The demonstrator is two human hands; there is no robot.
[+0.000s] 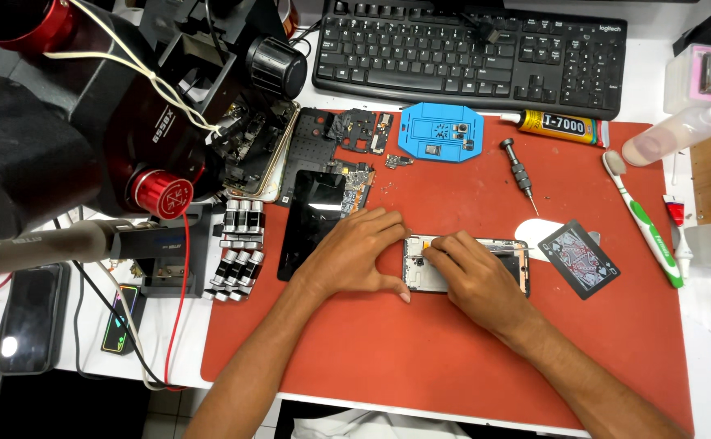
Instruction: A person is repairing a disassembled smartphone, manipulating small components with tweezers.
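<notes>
Where the red work mat (pixel 453 349) covers the desk, an opened phone frame (pixel 467 264) lies flat near its middle, long side running left to right. Left hand (pixel 355 252) rests palm down at the frame's left end, fingers spread and lightly bent, thumb stretched along the mat below the frame's corner; it braces the frame rather than grips it. Right hand (pixel 473 280) lies over the frame's middle, fingers curled, fingertips pressed onto the inner face near the left part (whether anything small is pinched there, cannot tell).

Around it:
- Dark glass panel (pixel 313 232) just left of the left hand, flat on the mat, tilted slightly.
- Loose circuit boards (pixel 355 130) above the panel.
- Blue repair jig (pixel 441 132) near the mat's top edge.
- Glue tube (pixel 554 126) right of the jig, lying on its side.
- Small screwdriver (pixel 518 172) below the tube, tip pointing down-right.
- Playing card (pixel 579 258) just right of the frame, apart from it.
- Toothbrush (pixel 644 219), green and white, along the mat's right edge.
- Black keyboard (pixel 469 53) beyond the mat.
- Microscope head (pixel 128 106), black and red, over the left of the desk.
</notes>
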